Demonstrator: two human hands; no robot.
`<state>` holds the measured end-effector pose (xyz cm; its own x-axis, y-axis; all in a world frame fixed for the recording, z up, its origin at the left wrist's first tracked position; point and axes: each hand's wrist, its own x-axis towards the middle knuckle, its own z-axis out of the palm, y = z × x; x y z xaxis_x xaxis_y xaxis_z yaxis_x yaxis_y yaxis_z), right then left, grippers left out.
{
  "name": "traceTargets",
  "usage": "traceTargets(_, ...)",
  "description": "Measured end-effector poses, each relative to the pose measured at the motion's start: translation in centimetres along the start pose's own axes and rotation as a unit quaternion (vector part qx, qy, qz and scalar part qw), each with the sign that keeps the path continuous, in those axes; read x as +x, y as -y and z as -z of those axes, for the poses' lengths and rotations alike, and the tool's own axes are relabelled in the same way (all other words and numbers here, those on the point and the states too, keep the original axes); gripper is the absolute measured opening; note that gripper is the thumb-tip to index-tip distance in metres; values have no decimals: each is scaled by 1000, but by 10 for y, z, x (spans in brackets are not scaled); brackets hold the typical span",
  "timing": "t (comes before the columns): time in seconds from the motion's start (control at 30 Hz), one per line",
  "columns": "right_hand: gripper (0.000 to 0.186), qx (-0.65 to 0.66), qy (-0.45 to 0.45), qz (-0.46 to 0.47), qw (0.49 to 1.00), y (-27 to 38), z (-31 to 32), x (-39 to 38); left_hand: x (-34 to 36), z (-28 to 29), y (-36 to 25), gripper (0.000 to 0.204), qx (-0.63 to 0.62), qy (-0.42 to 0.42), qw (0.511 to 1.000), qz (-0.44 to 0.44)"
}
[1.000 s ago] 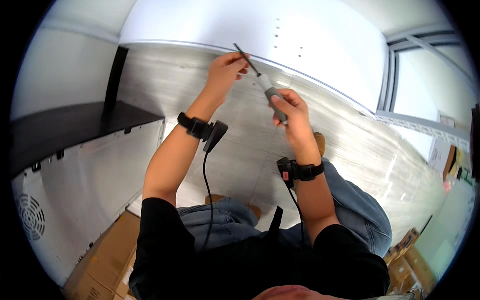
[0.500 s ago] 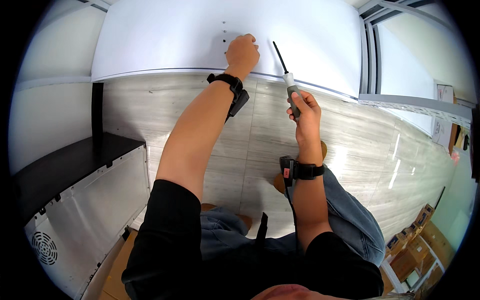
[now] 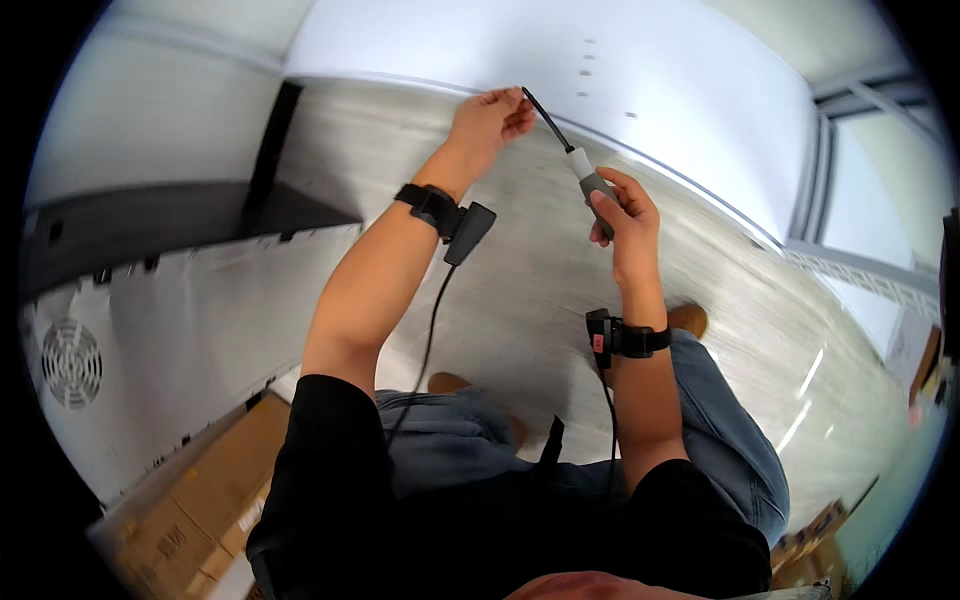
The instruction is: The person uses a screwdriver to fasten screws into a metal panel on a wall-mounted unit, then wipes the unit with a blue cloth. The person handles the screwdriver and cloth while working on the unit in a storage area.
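My right hand (image 3: 622,208) grips the grey and white handle of a screwdriver (image 3: 580,168), its dark shaft pointing up and to the left. My left hand (image 3: 488,116) is raised with its fingertips pinched at the tip of that shaft. Whether something small sits between the fingers I cannot tell. Both wrists carry black bands with cables running down my forearms. Behind the hands stands a white panel (image 3: 640,70) with a few small holes.
A large white appliance back (image 3: 150,330) with a round vent lies at the left, its top dark. Brown cardboard boxes (image 3: 190,500) sit at the lower left. Pale wood-look floor (image 3: 760,330) spreads to the right, with more boxes at the lower right edge.
The view has swung left and down. My left hand has come off the white panel and now meets the screwdriver's tip. My right hand still holds the screwdriver.
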<state>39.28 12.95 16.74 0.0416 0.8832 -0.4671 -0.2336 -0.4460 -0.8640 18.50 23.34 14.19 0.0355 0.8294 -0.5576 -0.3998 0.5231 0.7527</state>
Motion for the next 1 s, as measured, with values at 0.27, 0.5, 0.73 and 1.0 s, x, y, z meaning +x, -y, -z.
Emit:
traceTargets(0.27,28,-97,129,-14,987,-47,-91,-27,-84,127,0,20,-147,-163,975,20)
traceTargets(0.5,29,-194,208,-10,959,-62,-119,-39,-124,185,16,19,-135,-223,966,1)
traceTargets(0.73,26,-298,249,173,905,-79,-135,-45,-150,218,33,17,-78,-264,961,26)
traceTargets(1.0,26,-348,315,219,855,-87,-146,-46,-177,257,61,16,-86,-277,953,84)
